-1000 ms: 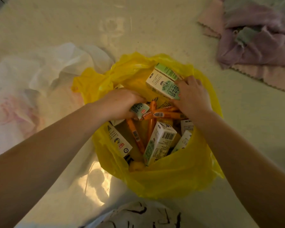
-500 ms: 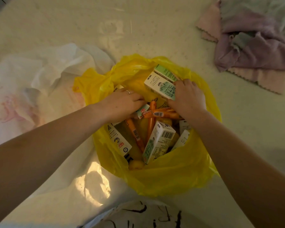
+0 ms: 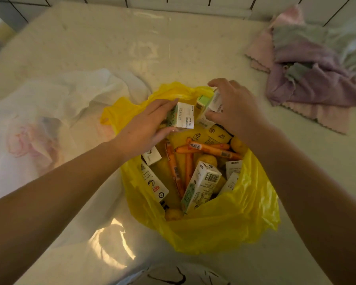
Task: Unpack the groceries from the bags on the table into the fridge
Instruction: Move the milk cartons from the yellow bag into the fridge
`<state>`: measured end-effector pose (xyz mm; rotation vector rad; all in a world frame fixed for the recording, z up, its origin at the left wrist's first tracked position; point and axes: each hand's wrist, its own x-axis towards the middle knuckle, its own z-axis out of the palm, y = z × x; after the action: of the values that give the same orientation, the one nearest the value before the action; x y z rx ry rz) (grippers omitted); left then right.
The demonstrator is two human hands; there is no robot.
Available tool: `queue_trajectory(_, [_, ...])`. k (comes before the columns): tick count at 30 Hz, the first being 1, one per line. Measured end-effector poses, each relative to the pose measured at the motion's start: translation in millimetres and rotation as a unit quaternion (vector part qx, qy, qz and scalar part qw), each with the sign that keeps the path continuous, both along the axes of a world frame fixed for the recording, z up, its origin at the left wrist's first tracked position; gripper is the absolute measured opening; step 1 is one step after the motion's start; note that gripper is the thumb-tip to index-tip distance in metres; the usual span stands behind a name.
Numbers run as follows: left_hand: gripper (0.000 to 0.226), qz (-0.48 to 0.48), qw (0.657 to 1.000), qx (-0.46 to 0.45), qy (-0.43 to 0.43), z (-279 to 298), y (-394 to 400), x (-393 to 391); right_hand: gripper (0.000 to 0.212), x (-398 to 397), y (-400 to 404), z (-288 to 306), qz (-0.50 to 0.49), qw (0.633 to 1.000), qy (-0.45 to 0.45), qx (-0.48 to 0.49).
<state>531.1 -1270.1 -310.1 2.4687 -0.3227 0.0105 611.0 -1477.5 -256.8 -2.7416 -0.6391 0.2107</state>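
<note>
The yellow bag (image 3: 203,229) sits open on the desk (image 3: 111,44), and everything here is placed from it; the left hand (image 3: 144,128) is over its far-left rim, fingers (image 3: 162,104) and thumb curled round a small white carton (image 3: 182,118), which is lifted clear of the pile; the right hand (image 3: 234,108) is over the far rim, fingers clenched on a second carton (image 3: 211,105), with a green-topped carton (image 3: 200,100) tucked just beside it, though whether that one is also held I cannot tell.

Deeper in the bag lie more cartons, one standing tilted near the front (image 3: 201,186); orange sausages (image 3: 210,150) cross the middle; round yellow fruit (image 3: 207,160) shows between them. A crumpled white bag (image 3: 56,112) lies left of the yellow bag; a heap of cloths (image 3: 312,79) lies to its far right, well apart. The fridge is not in view.

Risks, as I judge them: each carton is held by a fairly light pinch near one end, so a quick turn toward the fridge could let one slip back into the bag or onto the desk; the thin bag wall is slack, so a wrist dragging on the rim could tip the leaning cartons or spill sausages out; if the right hand carries two cartons, the loose one may drop first.
</note>
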Motion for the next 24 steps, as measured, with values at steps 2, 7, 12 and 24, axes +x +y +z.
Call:
queue_trajectory(2, [0.061, 0.025, 0.998, -0.061, 0.026, -1.8, -4.9, -1.0, 0.063, -0.6, 6.6, -5.4, 0.02, 0.999, 0.011, -0.022])
queue_trajectory(7, [0.06, 0.096, 0.979, -0.162, 0.075, -15.2, -14.2, -8.2, 0.068, -6.9, 10.0, -27.5, 0.005, 0.998, 0.055, 0.002])
queue_trajectory(12, [0.067, 0.104, 0.976, -0.174, 0.075, -20.9, -16.6, -8.5, 0.07, -16.3, 2.5, -47.2, -0.082, 0.982, 0.098, 0.137])
queue_trajectory(24, [0.063, 0.165, 0.977, -0.125, 0.052, -16.6, -29.7, 10.6, 0.061, -18.9, 1.3, -66.3, -0.199, 0.934, 0.158, 0.25])
